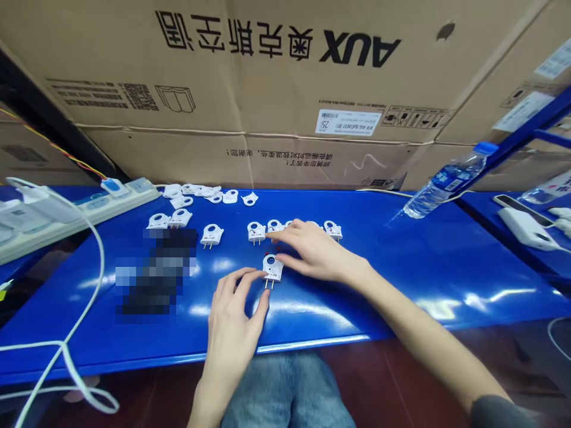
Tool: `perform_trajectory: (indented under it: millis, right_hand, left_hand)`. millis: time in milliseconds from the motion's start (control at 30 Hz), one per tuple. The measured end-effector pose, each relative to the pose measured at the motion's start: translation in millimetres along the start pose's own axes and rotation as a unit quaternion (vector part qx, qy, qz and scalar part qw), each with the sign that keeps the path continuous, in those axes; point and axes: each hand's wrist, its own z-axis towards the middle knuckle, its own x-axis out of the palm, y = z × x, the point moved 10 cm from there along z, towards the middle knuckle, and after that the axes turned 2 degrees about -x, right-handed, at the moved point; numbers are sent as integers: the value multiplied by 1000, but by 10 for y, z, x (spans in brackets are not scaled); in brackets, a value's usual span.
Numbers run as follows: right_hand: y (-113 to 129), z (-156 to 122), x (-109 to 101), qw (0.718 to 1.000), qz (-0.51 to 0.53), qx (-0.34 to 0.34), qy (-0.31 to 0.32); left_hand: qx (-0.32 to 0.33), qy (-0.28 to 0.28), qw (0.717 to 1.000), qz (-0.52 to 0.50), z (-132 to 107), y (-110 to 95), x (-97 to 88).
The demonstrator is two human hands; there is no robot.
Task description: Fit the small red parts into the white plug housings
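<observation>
White plug (pixel 273 270) sat near the middle of the blue table (pixel 401 267), left hand (pixel 234 312) half-curled with finger and thumb at its prong end, right hand (pixel 316 252) loosely spread between it and the row of plugs (pixel 256 231) farther back; couldn't tell if either had a grip. Big carton (pixel 267 113) walled off the far edge, power strip (pixel 100 205) crowded the left, bottle (pixel 441 185) sat far right, and open room ran near right.

The plugs (pixel 273 274) look smooth plastic with metal prongs (pixel 272 285), the table (pixel 379 244) glossy, the box (pixel 250 89) matt cardboard.
</observation>
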Motion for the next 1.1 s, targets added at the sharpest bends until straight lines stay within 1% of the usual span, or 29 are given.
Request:
perform_trajectory:
  millis: [67, 133, 200, 267, 333, 400, 467, 567, 667, 767, 867, 967, 1100]
  right_hand:
    - [-100, 10, 22, 999, -36, 15, 3]
    - [-155, 23, 103, 997, -68, 19, 17]
    - [-160, 36, 199, 996, -84, 14, 27]
    - [-136, 48, 261, 996, -90, 11, 24]
    - [-106, 55, 283, 996, -90, 10, 20]
    - [-96, 52, 250, 997, -80, 18, 10]
    - [-105, 38, 169, 999, -44, 29, -12]
    - [-118, 5, 67, 996, 67, 37, -39]
    - [-114, -20, 102, 983, 175, 43, -16]
    - [-92, -33, 184, 968, 243, 55, 15]
    - [-104, -35, 240, 956, 280, 80, 21]
    - [-150, -32, 278, 951, 289, 112, 11]
    - [-154, -20, 300, 947, 299, 117, -5]
  left_hand:
    - [4, -1, 1000, 6, 3, -8, -3]
    - [8, -4, 1000, 14, 6, -17, -6]
    - [15, -6, 1000, 16, 7, -34, -5]
    - [22, -3, 1000, 15, 6, -54, 1]
    - [28, -1, 1000, 13, 5, -75, 3]
    - [32, 4, 999, 13, 5, -88, 8]
    - [33, 6, 999, 13, 4, -90, 7]
    - [37, 8, 999, 11, -3, -89, 9]
    - [38, 15, 999, 9, -8, -90, 22]
    - [34, 18, 999, 10, -2, -98, 23]
    - [27, 20, 999, 8, 9, -107, 20]
    - [14, 15, 1000, 3, 14, -88, 14]
    - [-2, 9, 1000, 3, 6, -40, 21]
